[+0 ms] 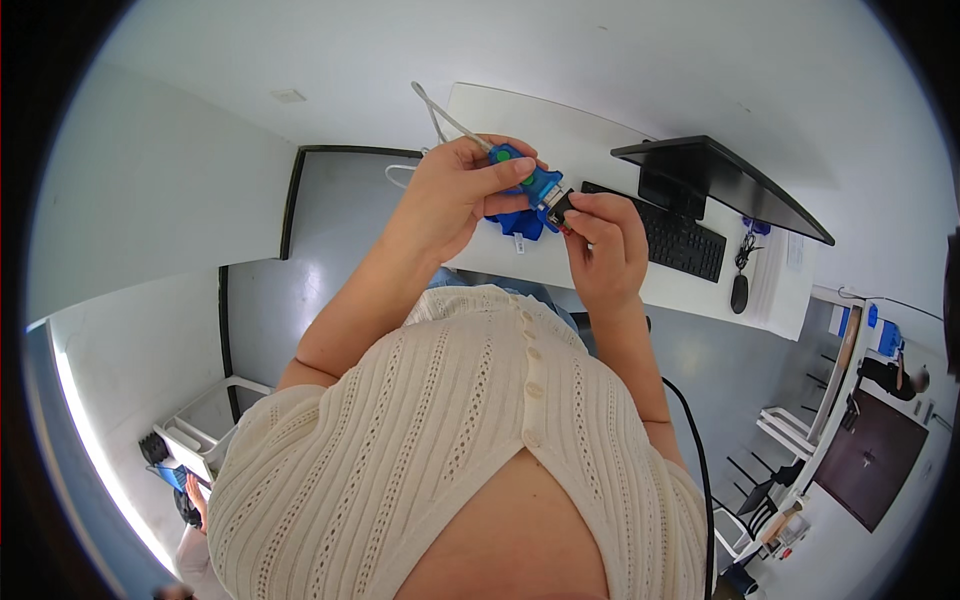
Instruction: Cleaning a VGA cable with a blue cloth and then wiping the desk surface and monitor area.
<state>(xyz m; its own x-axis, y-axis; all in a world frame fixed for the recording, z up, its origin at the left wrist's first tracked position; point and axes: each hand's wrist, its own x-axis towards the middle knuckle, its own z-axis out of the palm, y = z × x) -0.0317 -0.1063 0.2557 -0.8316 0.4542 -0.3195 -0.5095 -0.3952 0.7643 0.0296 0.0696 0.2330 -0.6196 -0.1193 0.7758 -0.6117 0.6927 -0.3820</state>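
Observation:
My left hand (454,180) grips a translucent blue serial adapter (546,187) with green spots, thumb on top. A pale cable (454,124) runs from its rear end and loops behind the wrist. Between the fingertips of my right hand (613,244) is a small black connector (561,213) with a bit of red at its lower edge. It meets the adapter's metal end; how far the two are joined I cannot tell. Below both hands, a blue item (517,223) with a white tag lies on the white desk (495,259), partly hidden.
A black keyboard (686,244) lies right of my hands, before a monitor (727,176) on its stand. Further right are a mouse (739,292) and its bundled cord (745,251). A black cable (694,427) hangs by my right side. Other people are at the far left and right.

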